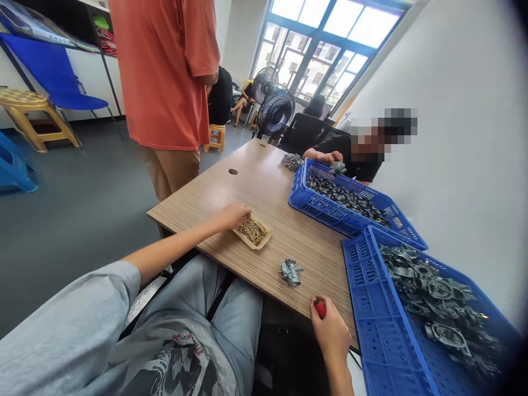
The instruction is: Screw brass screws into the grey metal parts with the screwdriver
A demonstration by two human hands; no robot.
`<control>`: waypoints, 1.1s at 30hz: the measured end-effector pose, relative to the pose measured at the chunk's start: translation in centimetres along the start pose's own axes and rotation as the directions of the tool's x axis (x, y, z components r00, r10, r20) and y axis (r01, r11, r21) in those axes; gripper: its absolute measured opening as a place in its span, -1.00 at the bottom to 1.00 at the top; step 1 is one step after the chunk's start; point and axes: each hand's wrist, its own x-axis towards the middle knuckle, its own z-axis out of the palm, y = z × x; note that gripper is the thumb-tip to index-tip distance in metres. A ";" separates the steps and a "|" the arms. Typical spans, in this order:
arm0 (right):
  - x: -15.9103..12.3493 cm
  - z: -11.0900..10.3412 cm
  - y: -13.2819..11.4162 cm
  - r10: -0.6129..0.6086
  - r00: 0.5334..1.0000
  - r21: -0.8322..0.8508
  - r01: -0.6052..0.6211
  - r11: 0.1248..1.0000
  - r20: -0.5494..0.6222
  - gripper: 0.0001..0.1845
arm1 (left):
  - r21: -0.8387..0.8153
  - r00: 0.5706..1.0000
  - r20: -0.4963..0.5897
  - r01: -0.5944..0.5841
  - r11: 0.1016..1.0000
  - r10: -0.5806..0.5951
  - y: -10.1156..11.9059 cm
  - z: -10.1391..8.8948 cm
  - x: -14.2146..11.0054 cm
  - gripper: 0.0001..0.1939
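Observation:
My left hand (pixel 236 216) reaches over the far-left side of a small cream tray (pixel 267 237), fingertips pinched together at a heap of brass-coloured screws (pixel 252 233). Whatever sits between those fingertips is too small to make out. My right hand (pixel 332 327) is closed around a red-handled screwdriver (pixel 319 308) near the table's front edge; the handle end shows and its shaft is hidden. Between the two hands, a grey metal carburetor (pixel 291 271) rests on the wooden table (pixel 264 181), touched by neither hand.
Two blue crates (pixel 367 297) (pixel 322 213) line the right side, holding many metal carburetor parts (pixel 429 286). A seated co-worker's hand (pixel 330 158) holds a metal part beyond them. Another pile of metal parts (pixel 292 160) lies behind. A person in an orange shirt (pixel 165 77) stands left.

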 end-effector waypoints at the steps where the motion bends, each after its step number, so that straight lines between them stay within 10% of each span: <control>1: 0.0 -0.1 0.0 0.008 1.000 -0.001 -0.008 1.000 0.005 -0.61 | 0.013 0.998 0.062 -0.007 1.000 0.006 -0.9 -0.1 0.7 -0.80; 33: -0.2 -0.4 -0.5 0.056 0.998 -0.012 -0.056 0.998 -0.008 -0.65 | 0.150 0.948 0.313 0.012 0.989 -0.059 -1.8 0.3 2.8 -0.88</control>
